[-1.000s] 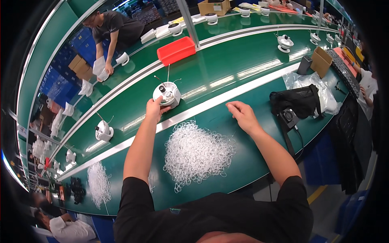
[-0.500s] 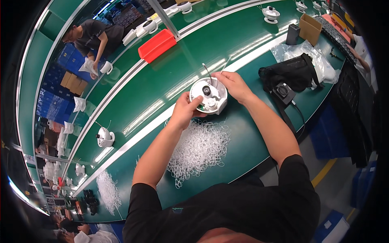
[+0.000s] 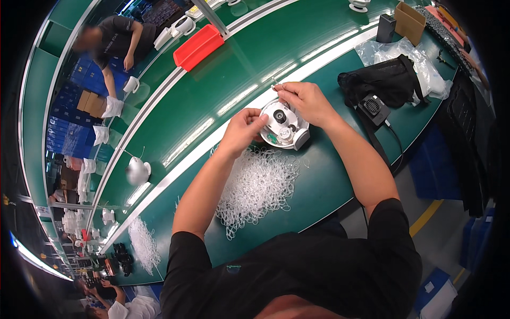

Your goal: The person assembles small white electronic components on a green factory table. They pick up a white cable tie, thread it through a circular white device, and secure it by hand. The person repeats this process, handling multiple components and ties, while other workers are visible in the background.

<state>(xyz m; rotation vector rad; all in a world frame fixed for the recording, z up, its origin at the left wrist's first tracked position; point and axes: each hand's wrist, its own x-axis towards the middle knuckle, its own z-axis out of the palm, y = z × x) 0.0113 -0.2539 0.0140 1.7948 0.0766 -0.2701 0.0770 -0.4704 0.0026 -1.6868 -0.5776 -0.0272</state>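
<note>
A round white camera unit [image 3: 286,132] with a black lens sits over the green bench, its inner parts and a bit of green circuit board showing. My left hand [image 3: 240,131] is closed on the unit's left rim, thumb on top and fingers partly hidden. At its upper edge my right hand [image 3: 309,104] pinches a thin cable [image 3: 274,84] between thumb and forefinger; the cable's end sticks out past the fingertips. A loose heap of thin white loops [image 3: 260,183] lies just below the unit, close to my left forearm.
A red bin [image 3: 198,48] stands across the green conveyor [image 3: 212,90]. Another white camera unit [image 3: 138,170] is on the conveyor at left. To the right lie a black bag [image 3: 377,82], a small black fan-like device [image 3: 374,108] and clear plastic. A co-worker [image 3: 114,45] stands across the line.
The camera unit has turned a little and shifted right. My right hand has risen slightly and pinches the cable near its end. Units on the conveyor have shifted, and the co-worker's arm has moved.
</note>
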